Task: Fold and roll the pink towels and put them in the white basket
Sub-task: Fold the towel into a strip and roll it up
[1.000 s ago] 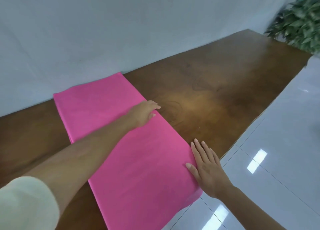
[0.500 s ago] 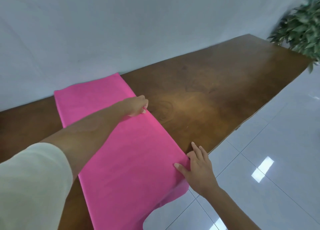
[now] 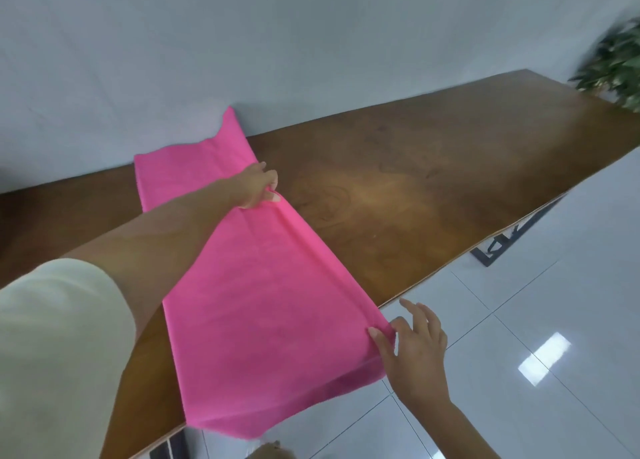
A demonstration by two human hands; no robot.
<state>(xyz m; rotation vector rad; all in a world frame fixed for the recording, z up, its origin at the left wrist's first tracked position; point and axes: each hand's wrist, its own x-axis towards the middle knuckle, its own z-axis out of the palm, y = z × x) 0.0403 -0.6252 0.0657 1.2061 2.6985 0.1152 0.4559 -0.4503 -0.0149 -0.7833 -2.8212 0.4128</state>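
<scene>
Head view: the pink towel (image 3: 263,303) is being shown flat on the table (image 3: 433,181). Its near end is hanging over the table's edge and its far end is being pushed up against the wall (image 3: 311,43).
Long axis: it is being laid from about 5 o'clock, nearest the person, to about 11 o'clock at the wall.
Left hand (image 3: 258,187): the towel's right long edge is being pinched about halfway along, with the fingers (image 3: 271,181) curled round a raised ridge of cloth.
Right hand (image 3: 412,348): the near right corner is being pinched between thumb and forefinger, and the other fingers are being held spread and clear.
Key relation: the same long edge is being held by both hands, and the body of the towel is lying toward 9 o'clock from them.
Nearer hand: the right is nearer the overhanging end and the left is nearer the wall end.
Judged step: a lengthwise fold toward 9 o'clock is being prepared.
White basket: not being shown.
</scene>
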